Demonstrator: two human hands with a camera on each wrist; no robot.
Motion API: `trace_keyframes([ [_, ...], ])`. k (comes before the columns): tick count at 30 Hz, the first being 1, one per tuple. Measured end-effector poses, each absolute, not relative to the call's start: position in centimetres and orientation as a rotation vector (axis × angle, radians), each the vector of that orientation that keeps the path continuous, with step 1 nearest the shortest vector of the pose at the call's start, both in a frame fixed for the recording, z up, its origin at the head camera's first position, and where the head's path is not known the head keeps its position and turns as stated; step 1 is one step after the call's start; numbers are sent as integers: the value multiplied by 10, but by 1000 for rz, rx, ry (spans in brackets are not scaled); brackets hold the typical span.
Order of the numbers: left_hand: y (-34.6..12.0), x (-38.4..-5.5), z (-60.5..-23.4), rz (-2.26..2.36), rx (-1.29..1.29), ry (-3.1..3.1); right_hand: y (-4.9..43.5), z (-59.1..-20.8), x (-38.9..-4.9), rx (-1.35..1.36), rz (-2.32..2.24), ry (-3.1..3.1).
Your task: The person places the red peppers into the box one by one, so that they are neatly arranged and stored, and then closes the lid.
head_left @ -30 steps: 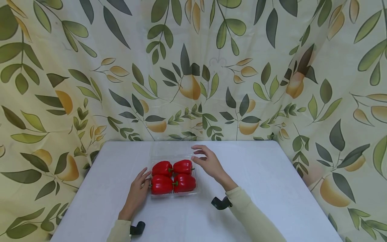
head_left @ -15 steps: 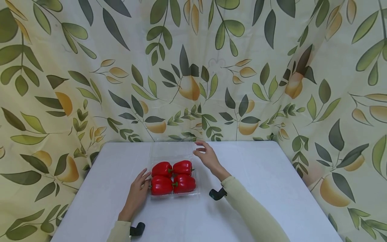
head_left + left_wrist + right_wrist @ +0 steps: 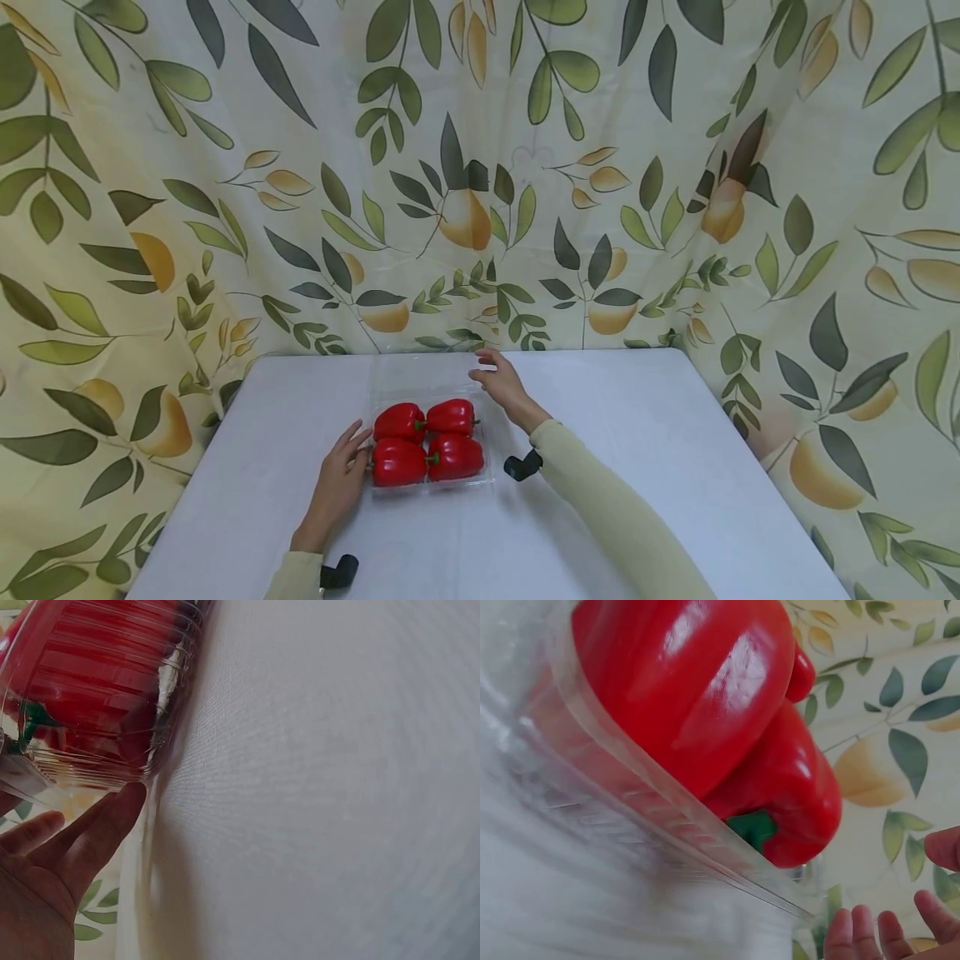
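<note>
Several glossy red bell peppers (image 3: 399, 462) with green stems lie in two rows in a clear plastic clamshell box (image 3: 427, 490). The box's transparent lid (image 3: 420, 372) lies folded back behind them. My left hand (image 3: 337, 487) is at the box's left side; in the left wrist view its extended fingers (image 3: 105, 829) touch the ribbed wall low down. At the lid's right edge is my right hand (image 3: 504, 388), thumb and fingers parted. In the right wrist view, its fingers (image 3: 892, 934) are spread beyond the box rim (image 3: 652, 780); whether they touch the lid I cannot tell.
The box stands on a white-covered table (image 3: 600, 467), toward its far edge. Directly behind the table hangs a leaf-and-fruit patterned curtain (image 3: 540, 208). A black wrist camera (image 3: 522, 465) is on each forearm.
My right hand has moved slightly back and to the left along the lid's right side. The left hand stays at the box, and the peppers have not moved.
</note>
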State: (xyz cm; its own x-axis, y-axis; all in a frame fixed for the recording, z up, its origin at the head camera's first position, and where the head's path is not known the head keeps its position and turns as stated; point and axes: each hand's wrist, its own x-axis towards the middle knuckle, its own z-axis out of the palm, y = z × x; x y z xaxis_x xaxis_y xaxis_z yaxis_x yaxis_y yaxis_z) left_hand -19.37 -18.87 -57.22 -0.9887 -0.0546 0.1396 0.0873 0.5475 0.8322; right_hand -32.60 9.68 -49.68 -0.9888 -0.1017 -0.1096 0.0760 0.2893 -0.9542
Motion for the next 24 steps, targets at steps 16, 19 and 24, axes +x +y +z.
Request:
trace_keyframes([
  [16,-188,-193,-573,-1439,-19,-2632,91,-510,-346,130,-1740,2410],
  [19,-188,-192,-573,-1444,-20,-2625,93,-513,-349,158,-1730,2394],
  [24,-189,-194,-574,-1440,-26,-2615,95,-515,-355,184,-1770,2312],
])
